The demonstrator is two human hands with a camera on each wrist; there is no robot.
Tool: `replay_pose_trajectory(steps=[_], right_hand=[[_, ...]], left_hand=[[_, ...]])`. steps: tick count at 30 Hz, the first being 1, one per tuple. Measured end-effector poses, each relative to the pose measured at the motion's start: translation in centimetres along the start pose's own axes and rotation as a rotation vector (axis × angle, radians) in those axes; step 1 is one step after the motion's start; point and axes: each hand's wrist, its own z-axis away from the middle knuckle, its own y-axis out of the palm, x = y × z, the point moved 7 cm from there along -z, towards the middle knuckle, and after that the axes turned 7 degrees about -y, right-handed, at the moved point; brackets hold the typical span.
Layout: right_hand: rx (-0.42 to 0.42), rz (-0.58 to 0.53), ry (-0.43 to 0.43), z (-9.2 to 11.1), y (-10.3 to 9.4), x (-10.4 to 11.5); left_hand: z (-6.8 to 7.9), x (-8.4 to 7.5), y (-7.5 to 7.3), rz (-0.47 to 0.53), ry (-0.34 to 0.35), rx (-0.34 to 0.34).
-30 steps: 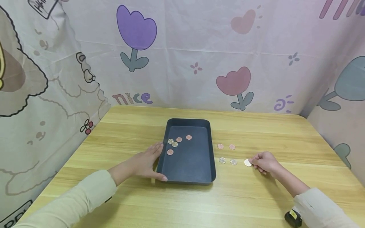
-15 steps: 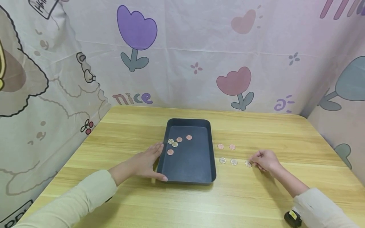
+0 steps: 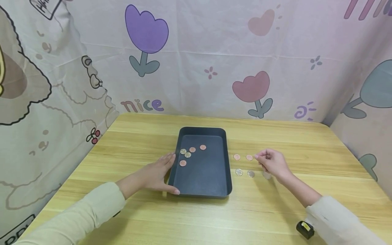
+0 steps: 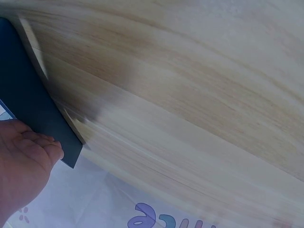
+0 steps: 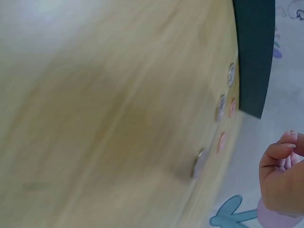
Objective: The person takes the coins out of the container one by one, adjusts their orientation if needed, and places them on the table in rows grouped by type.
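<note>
My left hand [image 3: 158,173] rests against the left side of a dark tray [image 3: 228,163], fingers spread along its wall and thumb at the near corner. In the left wrist view, that hand [image 4: 28,159] touches the tray wall [image 4: 40,104]. My right hand [image 3: 274,164] hovers over the table right of the tray, fingers loosely curled with nothing visible between them. Its fingertips are beside a copper coin [image 3: 249,157]; another copper coin [image 3: 237,157] lies to the left. In the nearer row are three silver coins, the rightmost silver coin [image 3: 266,175] partly under the hand in view.
Inside the tray lie three copper coins, one a copper coin [image 3: 202,147] near the middle, and two gold coins, one a gold coin [image 3: 188,155]. A patterned cloth [image 3: 196,81] hangs behind the wooden table [image 3: 196,221]. A black device [image 3: 305,229] is at the right sleeve.
My right hand has let go of the rightmost silver coin, now left on the table, and moved up and left toward the copper coins. The left hand and tray have stayed put.
</note>
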Motion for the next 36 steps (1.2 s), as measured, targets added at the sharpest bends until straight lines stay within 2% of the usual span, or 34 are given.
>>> replay_pose_trajectory(steps=[10, 21, 29, 36], right_hand=[[0.000, -0.124, -0.101, -1.6, 2.9, 3.7], [0.028, -0.239, -0.183, -4.0, 6.4, 8.5], [0.033, -0.207, -0.274, -5.7, 9.2, 12.2], [0.035, -0.212, -0.338, -7.7, 11.7, 13.6]], left_hand=[[0.0, 0.1, 0.0, 0.000, 0.017, -0.006], [0.2, 0.2, -0.1, -0.004, 0.005, -0.003], [-0.1, 0.2, 0.0, -0.004, 0.003, -0.005], [-0.1, 0.1, 0.1, 0.007, 0.003, -0.004]])
